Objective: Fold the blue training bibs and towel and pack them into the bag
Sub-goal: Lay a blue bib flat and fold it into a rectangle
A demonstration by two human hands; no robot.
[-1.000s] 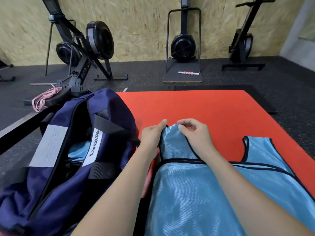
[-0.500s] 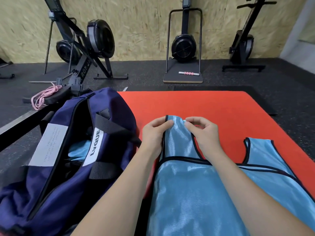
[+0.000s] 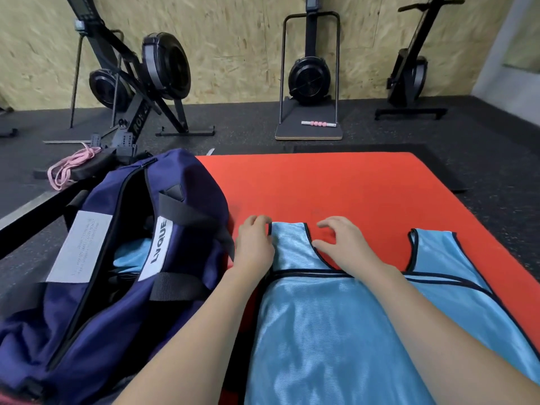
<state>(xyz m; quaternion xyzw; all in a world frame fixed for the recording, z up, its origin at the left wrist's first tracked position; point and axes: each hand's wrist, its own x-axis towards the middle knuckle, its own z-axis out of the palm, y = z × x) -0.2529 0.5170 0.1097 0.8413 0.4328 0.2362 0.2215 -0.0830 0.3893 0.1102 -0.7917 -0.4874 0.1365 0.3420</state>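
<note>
A light blue training bib (image 3: 321,331) with black trim lies flat on the red mat (image 3: 336,188), its two shoulder straps pointing away from me. My left hand (image 3: 253,247) has curled fingers at the outer top corner of the left strap (image 3: 289,244) and pinches its edge. My right hand (image 3: 343,244) hovers with loosely spread fingers over the neck opening, its thumb by the strap's inner trim. The navy duffel bag (image 3: 111,302) lies unzipped to the left, with light blue cloth (image 3: 131,255) showing inside.
Black rowing and ski machines (image 3: 146,77) stand along the far wooden wall. A pink rope (image 3: 73,165) lies on a rower rail beyond the bag. A board with a pink roller (image 3: 318,124) sits behind the mat. Dark rubber floor surrounds the mat.
The raised left strap has been laid flat on the mat. My right hand has let go of it and moved right over the neck opening; my left hand stays at its edge.
</note>
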